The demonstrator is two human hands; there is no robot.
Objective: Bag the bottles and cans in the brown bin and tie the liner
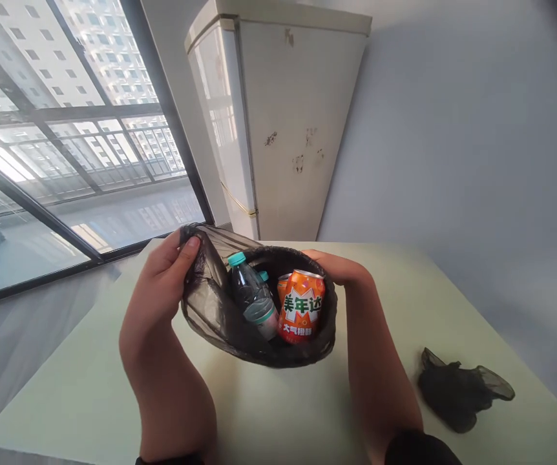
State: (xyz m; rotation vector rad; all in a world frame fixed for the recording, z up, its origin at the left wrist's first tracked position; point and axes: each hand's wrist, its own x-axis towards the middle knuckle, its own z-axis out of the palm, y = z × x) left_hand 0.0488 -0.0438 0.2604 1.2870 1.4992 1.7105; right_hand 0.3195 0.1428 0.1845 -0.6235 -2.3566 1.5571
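Observation:
A thin black bag (210,316) lines a round bin or basket whose dark rim (283,358) faces me. Inside lie a clear bottle with a teal cap (255,300), an orange soda can (302,307), a second teal cap (263,276) and part of another orange can (282,284). My left hand (174,265) pinches the bag's edge at the left, thumb on top and fingers closed. At the far right side of the rim is my right hand (334,266), its fingers mostly hidden behind the bin.
A crumpled black bag (460,394) lies on the pale green table (278,420) at the right. Behind the table stand a white fridge (298,116) and a grey wall (453,142). Glass doors (65,142) are at the left.

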